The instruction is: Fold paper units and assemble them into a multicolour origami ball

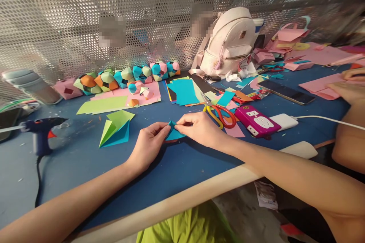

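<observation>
My left hand (pixel 148 142) and my right hand (pixel 199 127) meet over the blue table (pixel 85 159), both pinching a small folded blue paper piece (pixel 173 133). The left fingers grip its left edge, the right fingers press its top corner. A folded green and blue paper piece (pixel 115 132) lies to the left of my hands. Scissors with red and yellow handles (pixel 219 114) rest just behind my right hand.
A blue glue gun (pixel 41 129) stands at the left. A row of multicoloured paper balls (pixel 125 76) lines the back by the perforated metal screen. Coloured paper sheets (pixel 184 91), a pink power strip (pixel 255 120), a phone (pixel 289 92) and a white backpack (pixel 230 43) sit behind. Another person's arm (pixel 349 121) is at right.
</observation>
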Tool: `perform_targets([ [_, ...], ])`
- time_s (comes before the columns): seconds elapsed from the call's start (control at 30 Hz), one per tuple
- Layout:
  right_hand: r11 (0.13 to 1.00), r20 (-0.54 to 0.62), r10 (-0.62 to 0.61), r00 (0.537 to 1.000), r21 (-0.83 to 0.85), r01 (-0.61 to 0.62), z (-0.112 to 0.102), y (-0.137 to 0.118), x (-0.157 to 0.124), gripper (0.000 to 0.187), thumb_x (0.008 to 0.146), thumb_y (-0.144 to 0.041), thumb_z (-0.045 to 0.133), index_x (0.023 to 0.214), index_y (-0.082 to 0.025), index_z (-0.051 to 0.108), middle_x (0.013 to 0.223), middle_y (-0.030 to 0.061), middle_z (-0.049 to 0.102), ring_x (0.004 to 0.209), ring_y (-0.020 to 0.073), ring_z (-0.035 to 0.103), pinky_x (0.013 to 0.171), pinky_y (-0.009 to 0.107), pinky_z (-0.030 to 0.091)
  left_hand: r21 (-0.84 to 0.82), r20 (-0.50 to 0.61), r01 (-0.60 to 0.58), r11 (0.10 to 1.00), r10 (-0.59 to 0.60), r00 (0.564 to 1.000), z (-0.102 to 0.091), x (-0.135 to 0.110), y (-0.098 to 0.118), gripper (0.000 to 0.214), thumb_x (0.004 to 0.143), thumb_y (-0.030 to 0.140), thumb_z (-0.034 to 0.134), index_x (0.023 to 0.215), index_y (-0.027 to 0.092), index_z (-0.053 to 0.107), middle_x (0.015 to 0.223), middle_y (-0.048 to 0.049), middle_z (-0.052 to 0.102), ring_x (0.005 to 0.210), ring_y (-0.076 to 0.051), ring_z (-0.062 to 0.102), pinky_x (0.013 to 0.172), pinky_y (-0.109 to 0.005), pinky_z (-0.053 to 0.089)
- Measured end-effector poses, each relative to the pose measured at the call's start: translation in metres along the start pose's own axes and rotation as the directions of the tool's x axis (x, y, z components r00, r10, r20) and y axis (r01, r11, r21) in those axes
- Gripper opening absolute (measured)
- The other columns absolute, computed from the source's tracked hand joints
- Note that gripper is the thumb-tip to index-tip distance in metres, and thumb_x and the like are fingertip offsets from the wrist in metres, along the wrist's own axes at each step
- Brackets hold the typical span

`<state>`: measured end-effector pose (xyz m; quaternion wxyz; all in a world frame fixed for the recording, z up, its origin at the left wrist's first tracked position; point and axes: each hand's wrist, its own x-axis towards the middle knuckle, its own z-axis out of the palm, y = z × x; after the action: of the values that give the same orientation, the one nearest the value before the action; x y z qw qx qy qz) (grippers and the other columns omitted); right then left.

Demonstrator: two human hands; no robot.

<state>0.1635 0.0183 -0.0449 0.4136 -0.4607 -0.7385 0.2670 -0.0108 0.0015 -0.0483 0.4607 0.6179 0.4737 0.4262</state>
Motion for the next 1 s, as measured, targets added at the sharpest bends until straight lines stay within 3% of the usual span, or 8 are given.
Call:
perform_targets([
  [0.17,1.000,0.007,-0.005,1.000,-0.003,0.005,0.0005,-0.0015,-0.0013,0.017,0.076,-0.019,0.063,0.060,-0.014,0.065,0.056,-0.0013,0.059,0.056,0.0096,0.049,0.052,0.021,0.036,0.091,-0.036,-0.009,0.996,0.012,0.999,-0.0016,0.0008,0.0028,0.038,0.076,0.051,0.064,0.082,0.015,0.073,0.071,-0.0020,0.066,0.064,-0.014,0.054,0.060,-0.025,0.047],
  [0.4,0.993,0.031,-0.113,0.993,0.046,0.112,0.0003,-0.0055,-0.0020,0.015,0.082,-0.018,0.058,0.074,-0.014,0.070,0.071,0.0021,0.066,0.064,0.0110,0.057,0.060,0.021,0.042,0.066,-0.038,0.028,0.997,-0.026,0.999,-0.0026,0.0016,0.0028,0.034,0.079,0.046,0.062,0.085,0.014,0.072,0.074,-0.0012,0.065,0.068,-0.012,0.050,0.063,-0.022,0.040],
  [0.57,0.984,-0.003,-0.172,0.985,0.035,0.172,-0.0005,-0.0036,-0.0018,0.019,0.084,-0.016,0.055,0.070,-0.014,0.069,0.069,0.0022,0.066,0.063,0.0109,0.057,0.060,0.022,0.042,0.069,-0.016,0.036,0.997,-0.035,0.999,-0.0031,-0.0003,0.0025,0.033,0.079,0.046,0.063,0.084,0.015,0.072,0.070,0.0012,0.060,0.063,-0.011,0.044,0.059,-0.022,0.036],
  [0.77,0.984,-0.035,-0.167,0.985,0.050,0.169,-0.0009,-0.0020,-0.0005,0.016,0.080,-0.014,0.058,0.068,-0.015,0.069,0.067,0.0009,0.067,0.062,0.0110,0.058,0.059,0.021,0.043,0.126,0.001,0.029,0.992,-0.029,1.000,-0.0034,-0.0013,0.0043,0.038,0.084,0.050,0.055,0.079,0.015,0.068,0.055,0.0052,0.039,0.055,-0.009,0.031,0.051,-0.023,0.026],
  [1.0,0.982,-0.023,-0.167,0.986,0.083,0.168,0.0014,-0.0017,0.0001,0.015,0.079,-0.014,0.058,0.068,-0.014,0.069,0.067,0.0011,0.066,0.062,0.0105,0.057,0.059,0.021,0.043,0.141,-0.018,0.006,0.990,-0.003,1.000,-0.0036,0.0002,0.0049,0.035,0.083,0.047,0.057,0.076,0.014,0.067,0.057,0.0046,0.042,0.056,-0.009,0.031,0.050,-0.023,0.026],
])
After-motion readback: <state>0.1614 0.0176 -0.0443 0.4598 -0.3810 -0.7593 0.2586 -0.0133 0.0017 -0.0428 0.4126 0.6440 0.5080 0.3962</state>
